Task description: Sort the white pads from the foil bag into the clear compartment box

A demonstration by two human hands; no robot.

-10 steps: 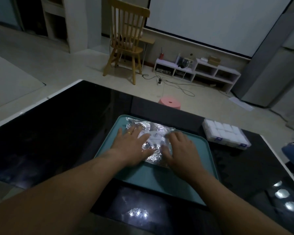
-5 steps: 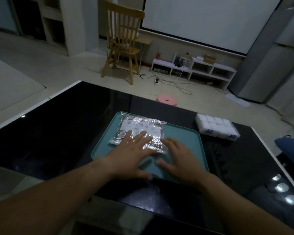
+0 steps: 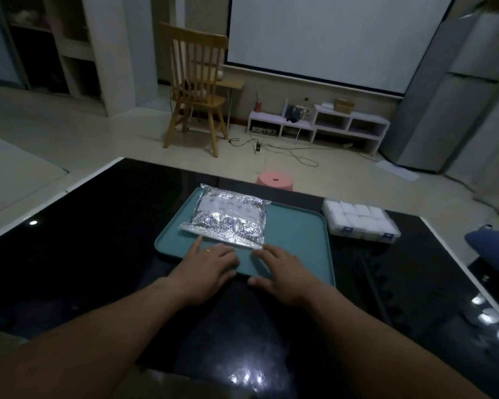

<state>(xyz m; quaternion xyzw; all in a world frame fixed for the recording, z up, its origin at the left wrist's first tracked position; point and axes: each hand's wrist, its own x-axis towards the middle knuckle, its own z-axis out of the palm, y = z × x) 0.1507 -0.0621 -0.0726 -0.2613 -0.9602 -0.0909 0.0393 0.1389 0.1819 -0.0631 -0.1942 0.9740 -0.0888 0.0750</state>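
A crinkled silver foil bag (image 3: 228, 220) is seen lying flat at the ctr of the frame, on the far-left part of a teal rectangular plastic tray (image 3: 300, 237). A pale printed label is shown on its upper face. The tray is set on a glossy black table (image 3: 98, 240) that fills the lower half of the frame.

The left hand (image 3: 205, 269) is laid palm-down over the tray's near edge, just below the bag. Its fingers are straight & spread, w/ nothing gripped. Its index fingertip is placed at the bag's near-left edge, but contact can't be confirmed. A gold ring (image 3: 208, 250) is worn on one finger. The right hand (image 3: 283, 272) is laid palm-down beside it, lower ctr-right, fingers loosely extended, nothing held. Its fingertips are found at the bag's near-right corner.

A clear plastic compartment box (image 3: 360, 220) is seen right of ctr, on the table just beside the tray's right rim & apart from the bag. Its compartments are filled w/ square white pads (image 3: 355, 213). Whether the lid is closed can't be told.

Bkgd: a wooden slat-back chair (image 3: 196, 90) is placed upper left of ctr, and a round pink stool (image 3: 274, 181) just beyond the table's far edge. A white projection screen (image 3: 329, 38) is hung at upper ctr-right, w/ a low white shelf unit (image 3: 320, 125) beneath it. A blue object (image 3: 490, 243) is cut off at the right edge.
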